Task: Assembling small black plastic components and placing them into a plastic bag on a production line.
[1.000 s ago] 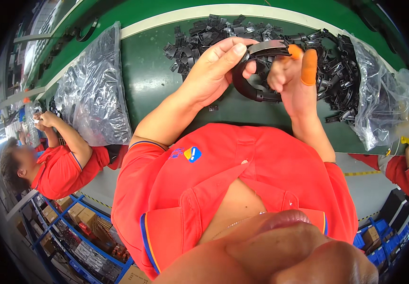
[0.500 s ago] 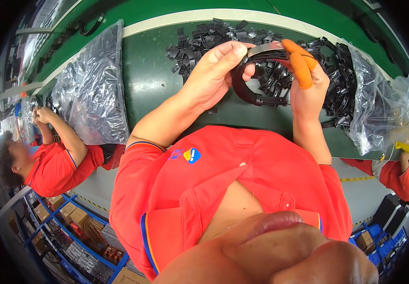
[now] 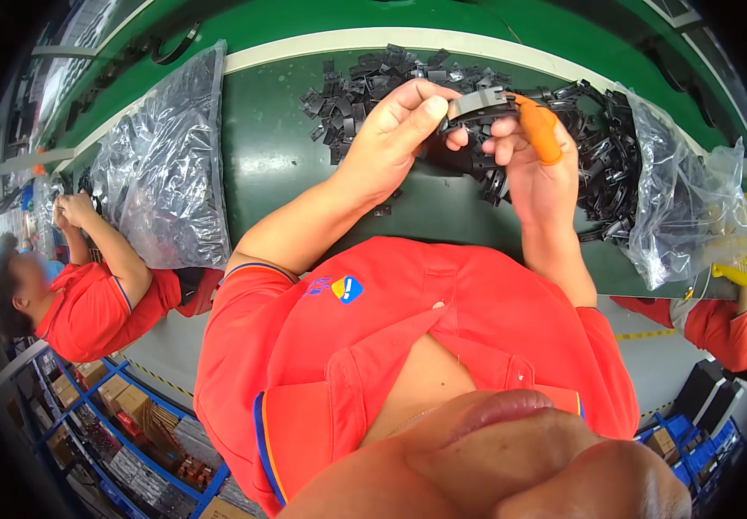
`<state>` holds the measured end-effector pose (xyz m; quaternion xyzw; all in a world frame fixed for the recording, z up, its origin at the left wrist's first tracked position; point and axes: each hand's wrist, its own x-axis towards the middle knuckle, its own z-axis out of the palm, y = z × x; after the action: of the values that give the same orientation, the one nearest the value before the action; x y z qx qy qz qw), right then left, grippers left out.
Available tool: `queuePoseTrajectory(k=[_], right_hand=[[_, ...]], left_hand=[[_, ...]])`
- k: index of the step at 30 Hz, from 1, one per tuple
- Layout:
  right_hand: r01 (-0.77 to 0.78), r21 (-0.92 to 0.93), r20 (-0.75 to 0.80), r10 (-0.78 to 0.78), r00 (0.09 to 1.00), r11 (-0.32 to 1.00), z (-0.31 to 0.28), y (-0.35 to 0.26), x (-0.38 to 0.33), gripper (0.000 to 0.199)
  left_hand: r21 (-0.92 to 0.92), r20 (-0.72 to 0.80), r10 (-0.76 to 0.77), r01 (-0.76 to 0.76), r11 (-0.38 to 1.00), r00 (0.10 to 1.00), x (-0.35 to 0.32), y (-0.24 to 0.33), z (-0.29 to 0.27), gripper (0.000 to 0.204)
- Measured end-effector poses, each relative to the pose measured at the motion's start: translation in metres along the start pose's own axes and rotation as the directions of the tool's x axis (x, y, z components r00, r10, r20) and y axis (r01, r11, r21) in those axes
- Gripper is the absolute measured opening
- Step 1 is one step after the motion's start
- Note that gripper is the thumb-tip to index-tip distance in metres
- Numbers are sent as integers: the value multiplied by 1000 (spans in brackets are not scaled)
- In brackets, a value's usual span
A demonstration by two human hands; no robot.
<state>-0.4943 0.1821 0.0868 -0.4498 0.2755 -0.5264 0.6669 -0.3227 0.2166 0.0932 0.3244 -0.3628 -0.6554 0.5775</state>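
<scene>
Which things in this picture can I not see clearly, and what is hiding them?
- Head view: the black curved part is half covered by the left hand and right hand, so its full shape stays unknown.
- The pile of small black pieces is too small to tell each piece's form.
- The clear plastic bag glares, so its contents are unclear.
- The co-worker's hands are too small at the bent left rim to tell what they hold.
</scene>
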Motion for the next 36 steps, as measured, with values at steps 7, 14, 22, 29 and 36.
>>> queuePoseTrajectory(k=[7,14,22,29,36], right_hand=[[-139,259,68,126,990,956,12,0,-6,33],[-106,186,121,84,989,977,19,-9,-7,29],[-91,-306,30,105,994,947,26,-17,-12,17],[-121,-170,17,126,992,978,14,-13,-10,18],[-82,-126,1,83,997,989,24,-10,-13,17]], left_hand=[[114,42,42,-47,992,998,4,-1,-8,26],[243,242,-50,-11,970,969,1,6,-10,25],[637,235,64,-203,743,970,-3,1,-10,25],[754,412,64,-379,536,909,-7,18,1,31],[830,378,48,-361,426,925,-8,16,-4,27]])
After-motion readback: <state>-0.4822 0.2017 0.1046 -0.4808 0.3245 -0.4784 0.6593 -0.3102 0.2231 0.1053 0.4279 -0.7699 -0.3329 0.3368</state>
